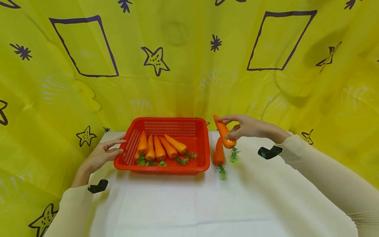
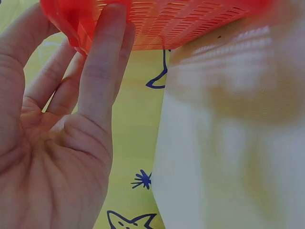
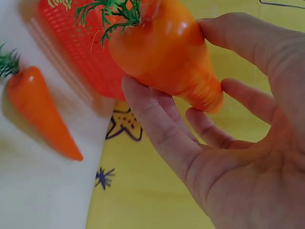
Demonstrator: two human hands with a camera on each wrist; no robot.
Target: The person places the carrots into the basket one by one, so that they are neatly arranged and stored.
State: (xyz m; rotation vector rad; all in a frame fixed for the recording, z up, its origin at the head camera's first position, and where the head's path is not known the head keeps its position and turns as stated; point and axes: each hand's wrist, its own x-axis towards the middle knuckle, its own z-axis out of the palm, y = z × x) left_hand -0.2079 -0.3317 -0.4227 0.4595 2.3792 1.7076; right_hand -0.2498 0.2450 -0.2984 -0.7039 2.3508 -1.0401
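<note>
My right hand (image 1: 247, 126) pinches an orange toy carrot (image 1: 225, 133) between thumb and fingers, just right of the red basket (image 1: 165, 168). The held carrot slants, its thick end and green leaves (image 3: 126, 14) lower and nearer to me. Another carrot (image 1: 219, 153) lies on the table beside the basket, below the held one; it also appears in the right wrist view (image 3: 45, 112). At the basket's left end, my left hand (image 1: 99, 155) holds the rim, with thumb and fingers against it. Several carrots (image 1: 160, 149) lie inside, leaves towards me.
A white-covered table (image 1: 165, 204) extends in front of the basket and to its right. Behind and at the sides hangs a yellow curtain (image 1: 183, 89) with dark star and frame drawings. A small black device (image 1: 270, 152) sits at the right wrist, another (image 1: 98, 186) at the left.
</note>
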